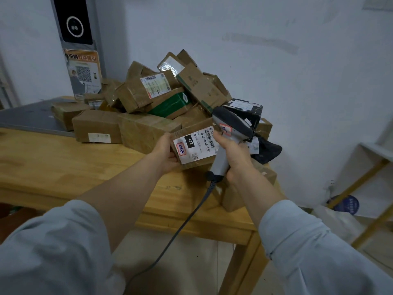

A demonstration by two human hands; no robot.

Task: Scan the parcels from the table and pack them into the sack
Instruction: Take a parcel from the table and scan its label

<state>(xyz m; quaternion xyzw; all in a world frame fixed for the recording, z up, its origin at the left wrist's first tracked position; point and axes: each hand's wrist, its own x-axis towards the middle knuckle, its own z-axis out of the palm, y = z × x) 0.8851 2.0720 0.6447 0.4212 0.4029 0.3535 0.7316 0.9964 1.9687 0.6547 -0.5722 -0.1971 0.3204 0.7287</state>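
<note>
My left hand (164,153) grips a small brown cardboard parcel (194,146) by its left side, holding it above the wooden table (63,158). The parcel's white label with a barcode and "032" faces up. My right hand (232,158) grips the handle of a grey barcode scanner (230,129), whose dark head sits just right of the label. Behind the parcel a heap of brown parcels (153,103) lies on the table. No sack is clearly in view.
The scanner's cable (180,226) hangs down past the table's front edge. A black parcel (244,109) and a dark bag (268,151) lie at the heap's right. Another brown box (244,192) sits at the table's right corner. A pale shelf frame (365,188) stands right.
</note>
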